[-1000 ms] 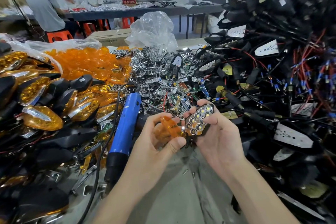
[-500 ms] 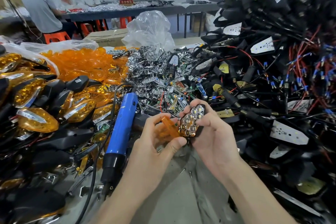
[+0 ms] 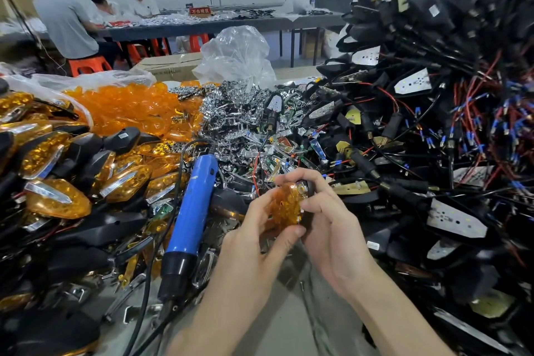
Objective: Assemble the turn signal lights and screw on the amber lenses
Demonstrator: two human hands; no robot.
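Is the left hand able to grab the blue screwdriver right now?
Probably, but not straight away. The left hand pinches the amber lens against the turn signal light in the right hand. The blue screwdriver lies beside it, handle uncovered, so once it lets go the way looks free.

Even indoor light, shadows kept soft; glare is caught on chrome bits (image 3: 231, 108) beyond the grip; edges are bent fisheye-style; the black pile (image 3: 450, 6) up-right of it is blurred.
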